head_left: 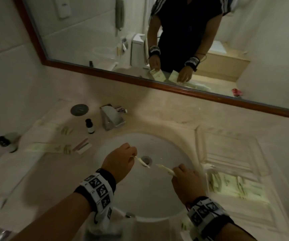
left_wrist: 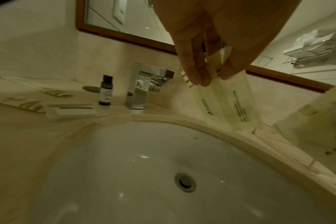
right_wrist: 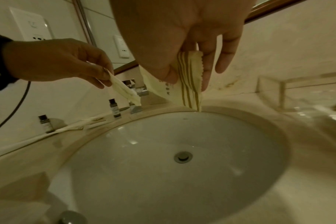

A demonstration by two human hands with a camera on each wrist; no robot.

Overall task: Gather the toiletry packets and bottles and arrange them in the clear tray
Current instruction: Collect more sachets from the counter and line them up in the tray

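Note:
Both hands hover over the white sink basin (head_left: 157, 197). My left hand (head_left: 134, 154) pinches a cream toiletry packet (head_left: 142, 162) by its top edge, and it hangs down with printed text showing (left_wrist: 230, 106). My right hand (head_left: 176, 172) pinches a second cream packet (head_left: 165, 169) with gold stripes (right_wrist: 190, 94) between thumb and fingers. The clear tray (head_left: 199, 146) sits on the counter right of the basin. Several cream packets (head_left: 236, 186) lie at its near end. A small dark bottle (head_left: 90, 126) stands left of the faucet. Another bottle (head_left: 2, 141) sits at the far left.
The chrome faucet (head_left: 112, 117) stands behind the basin. Long cream packets (head_left: 53, 147) and a small white box (head_left: 82, 146) lie on the left counter. A wood-framed mirror (head_left: 157, 84) runs along the back wall. The drain (head_left: 147, 160) lies below my left hand.

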